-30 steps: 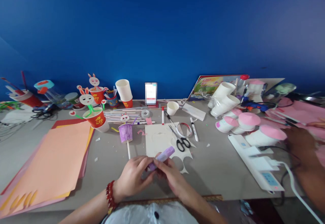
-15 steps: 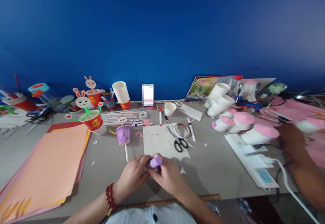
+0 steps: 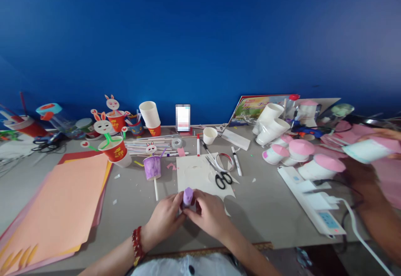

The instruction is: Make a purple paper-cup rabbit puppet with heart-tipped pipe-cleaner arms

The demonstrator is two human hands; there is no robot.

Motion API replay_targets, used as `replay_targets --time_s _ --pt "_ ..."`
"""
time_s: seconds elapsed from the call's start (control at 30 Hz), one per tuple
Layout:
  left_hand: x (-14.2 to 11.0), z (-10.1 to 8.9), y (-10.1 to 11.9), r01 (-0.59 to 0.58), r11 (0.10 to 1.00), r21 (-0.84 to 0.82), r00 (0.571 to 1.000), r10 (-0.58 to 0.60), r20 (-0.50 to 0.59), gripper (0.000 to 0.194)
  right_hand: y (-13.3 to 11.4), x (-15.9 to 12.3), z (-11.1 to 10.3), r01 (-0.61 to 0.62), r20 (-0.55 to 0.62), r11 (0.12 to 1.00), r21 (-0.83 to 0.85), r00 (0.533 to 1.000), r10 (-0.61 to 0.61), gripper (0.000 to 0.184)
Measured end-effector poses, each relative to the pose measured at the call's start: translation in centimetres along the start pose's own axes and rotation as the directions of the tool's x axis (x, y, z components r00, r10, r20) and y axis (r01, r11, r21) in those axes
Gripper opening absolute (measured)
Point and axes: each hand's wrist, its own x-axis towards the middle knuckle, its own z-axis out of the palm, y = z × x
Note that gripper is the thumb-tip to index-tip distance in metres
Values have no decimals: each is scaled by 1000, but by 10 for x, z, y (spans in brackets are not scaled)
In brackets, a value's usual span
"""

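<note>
Close to the table's front edge, my left hand [image 3: 165, 215] and my right hand [image 3: 210, 214] meet around a small upright tube with a purple cap [image 3: 188, 196]. Fingers of both hands wrap its lower part, so its body is mostly hidden and its exact kind is unclear. Just beyond them lies a cut sheet of white paper [image 3: 192, 180] with black-handled scissors [image 3: 223, 180] on it. A purple-coloured paper cup [image 3: 152, 168] with a rabbit face and a white stick stands to the left of the paper.
Orange paper sheets [image 3: 62, 201] lie at the left, near red cups with rabbit figures [image 3: 117, 153]. A power strip [image 3: 313, 203] and pink-topped white cups [image 3: 328, 167] occupy the right. There, another person's arm [image 3: 372, 205] reaches in beside a tilted pink-topped cup [image 3: 365, 150].
The purple-capped tube has turned from leaning right to nearly upright and shifted slightly left between my hands. At the right, the other person's pink-topped cup has been lifted and tilted.
</note>
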Motion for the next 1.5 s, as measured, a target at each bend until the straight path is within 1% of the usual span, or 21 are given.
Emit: replay_targets --time_s 0.2,0.27,0.33,0.4,0.47,0.5,0.57,0.7,0.8,0.87,0.97,1.07,1.1,1.13,1.17,1.2,1.23,1.27,1.3,1.37,1.5 --pt "-2 -3 3 -25 999 -23 999 26 42 39 0 5 0 12 -6 999 -45 1000 -13 13" --pt "1 -14 1 -44 999 -28 998 45 35 41 4 7 -4 15 -33 999 -51 999 -17 9" --pt "13 -36 -2 -83 997 -7 997 83 -10 38 10 10 -8 -10 -87 998 -55 996 5 8" --pt "36 -65 -7 -140 987 79 983 148 -105 28 15 13 -12 -47 -142 998 -38 989 42 17" --pt "69 -93 -12 -93 978 186 976 127 -180 25 18 16 -15 -64 -164 998 15 984 65 23" --pt "88 -103 -16 -48 964 260 979 98 -182 28 18 17 -16 -63 -165 997 51 984 71 22" --pt "124 -114 -24 39 894 446 997 -1 -83 35 16 19 -17 -51 -158 990 132 985 72 19" --pt "174 -104 -42 56 867 495 996 -80 27 41 15 17 -17 -43 -151 959 280 984 89 13" --pt "191 -94 -49 55 880 472 990 -108 86 33 23 14 -15 -21 -203 929 369 974 103 14" --pt "196 -96 -49 62 900 431 990 -110 87 29 31 12 -15 11 -262 901 433 958 114 19" --pt "188 -109 -41 48 946 320 996 -70 57 36 38 13 -18 56 -321 776 628 927 193 26" --pt "159 -117 -24 -17 991 130 997 8 71 46 34 17 -29 123 -354 570 813 880 316 26" --pt "146 -117 -16 -54 999 6 994 53 94 47 29 19 -34 173 -388 520 836 858 338 24" --pt "131 -114 -8 -80 929 -360 991 114 76 48 24 21 -39 225 -420 480 848 838 348 23" --pt "117 -111 -1 -68 756 -651 985 156 79 48 18 22 -44 259 -439 460 849 830 344 21" --pt "104 -106 6 -22 574 -819 981 170 93 48 12 24 -48 289 -461 451 844 821 338 20" --pt "92 -101 13 24 437 -899 981 165 106 47 5 24 -52 318 -484 450 835 813 324 20" --pt "82 -96 18 60 352 -934 982 145 118 47 0 25 -54 329 -495 456 827 812 311 20" --pt "74 -92 23 76 296 -952 985 128 118 47 -6 25 -55 333 -502 465 820 810 304 20" --pt "64 -87 29 88 255 -963 988 99 117 49 -14 23 -54 333 -505 483 810 814 286 19" --pt "58 -84 39 22 291 -956 995 90 51 50 -22 18 -48 325 -522 538 778 811 265 19"
